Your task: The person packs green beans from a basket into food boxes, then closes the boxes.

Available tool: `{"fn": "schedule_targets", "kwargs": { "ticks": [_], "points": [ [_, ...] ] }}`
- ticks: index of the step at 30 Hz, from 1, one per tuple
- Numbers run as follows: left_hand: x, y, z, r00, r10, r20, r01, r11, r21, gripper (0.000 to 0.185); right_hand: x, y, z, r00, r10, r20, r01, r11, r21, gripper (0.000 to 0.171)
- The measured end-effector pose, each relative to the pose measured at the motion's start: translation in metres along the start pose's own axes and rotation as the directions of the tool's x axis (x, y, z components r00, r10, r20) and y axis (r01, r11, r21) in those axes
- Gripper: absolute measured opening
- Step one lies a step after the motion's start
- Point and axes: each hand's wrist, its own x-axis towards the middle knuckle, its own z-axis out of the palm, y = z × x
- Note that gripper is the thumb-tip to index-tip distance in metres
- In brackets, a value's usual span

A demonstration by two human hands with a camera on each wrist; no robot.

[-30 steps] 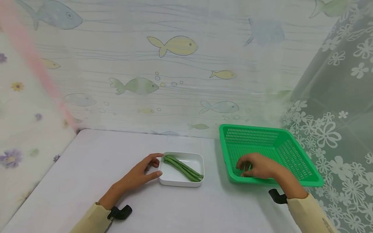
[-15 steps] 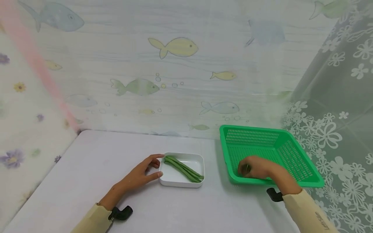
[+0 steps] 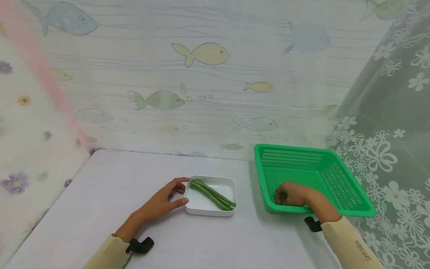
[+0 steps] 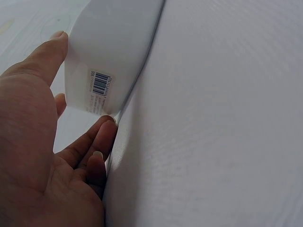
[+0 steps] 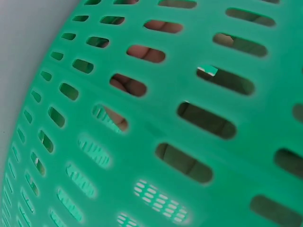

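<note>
A white rectangular dish (image 3: 231,186) on the pale table holds three long green beans (image 3: 211,194). My left hand (image 3: 181,191) holds the dish's left end between thumb and index finger. In the left wrist view the thumb (image 4: 52,45) lies on the dish's wall (image 4: 113,42) and the fingers touch its lower corner. My right hand (image 3: 281,197) is down inside the green slotted basket (image 3: 322,152), at its front left corner. Its fingers are curled, with a dark green bean end (image 3: 283,195) showing among them. Through the basket's slots (image 5: 165,113) the fingers (image 5: 147,53) show.
The table (image 3: 134,209) meets a fish-print curtain (image 3: 201,74) along its far edge. A floral curtain (image 3: 386,149) hangs close behind and to the right of the basket. The dish wall carries a barcode sticker (image 4: 100,85).
The right hand's fingers have curled tighter and sunk lower into the basket's front corner. The left hand and the dish have stayed put.
</note>
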Motion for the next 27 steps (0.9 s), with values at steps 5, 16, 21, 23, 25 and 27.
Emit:
{"fn": "schedule_targets", "kwargs": {
  "ticks": [5, 16, 21, 23, 25, 27],
  "points": [
    [0.001, 0.001, 0.000, 1.000, 0.003, -0.002, -0.003, 1.000, 0.010, 0.068, -0.001, 0.002, 0.001, 1.000, -0.019, -0.007, 0.019, 1.000, -0.001, 0.036],
    [0.001, 0.004, 0.000, 1.000, -0.002, 0.002, 0.002, 1.000, 0.008, 0.069, -0.001, 0.011, 0.005, 0.994, -0.111, -0.021, 0.111, 0.994, 0.003, 0.022],
    [0.001, 0.003, 0.000, 1.000, 0.000, 0.001, 0.000, 1.000, 0.012, 0.069, -0.003, 0.012, 0.005, 0.992, -0.122, -0.027, 0.123, 0.992, 0.022, 0.015],
    [0.002, 0.002, 0.000, 1.000, 0.004, -0.003, -0.004, 1.000, 0.014, 0.068, -0.002, 0.013, 0.005, 0.992, -0.126, -0.029, 0.127, 0.992, 0.022, 0.013],
    [0.002, 0.001, 0.001, 1.000, 0.005, -0.006, -0.005, 1.000, 0.015, 0.067, -0.001, 0.014, 0.005, 0.992, -0.122, -0.030, 0.123, 0.992, 0.020, 0.014],
    [0.002, 0.001, 0.001, 1.000, 0.009, -0.008, -0.009, 1.000, 0.013, 0.067, 0.001, 0.016, 0.005, 0.992, -0.124, -0.032, 0.124, 0.992, 0.013, 0.014]
  ]
}}
